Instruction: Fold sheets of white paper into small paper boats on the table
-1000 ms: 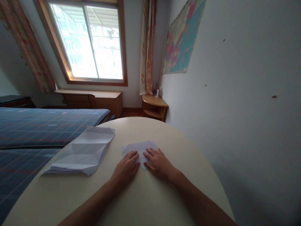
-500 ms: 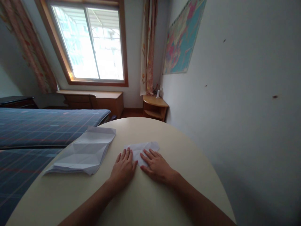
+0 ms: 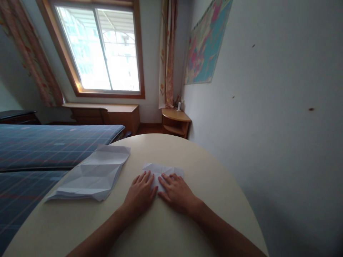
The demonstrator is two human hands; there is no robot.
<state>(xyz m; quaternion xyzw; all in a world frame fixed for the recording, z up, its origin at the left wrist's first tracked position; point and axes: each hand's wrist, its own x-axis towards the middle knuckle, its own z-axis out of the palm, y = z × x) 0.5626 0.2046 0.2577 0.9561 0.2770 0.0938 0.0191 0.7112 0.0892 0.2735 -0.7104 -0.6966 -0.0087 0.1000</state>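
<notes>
A small folded sheet of white paper (image 3: pixel 162 169) lies on the round cream table (image 3: pixel 171 150) in front of me. My left hand (image 3: pixel 140 192) rests flat on its left part, fingers spread and pointing away from me. On the right part lies my right hand (image 3: pixel 177 192), also flat with its fingers apart. Both palms and fingers cover the near portion of the paper, so only its far strip and a bit between my thumbs show. Neither hand grips anything.
A stack of creased white paper sheets (image 3: pixel 88 175) lies at the table's left edge. Beyond that edge is a bed with a blue plaid mattress (image 3: pixel 53 142). A wall (image 3: pixel 281 150) runs along the right, and a wooden corner shelf (image 3: pixel 175 115) stands behind the table.
Both hands have slid slightly over the paper, the right one a little nearer to me. The paper's far edge now looks different, with a creased strip showing across it. The view has shifted slightly.
</notes>
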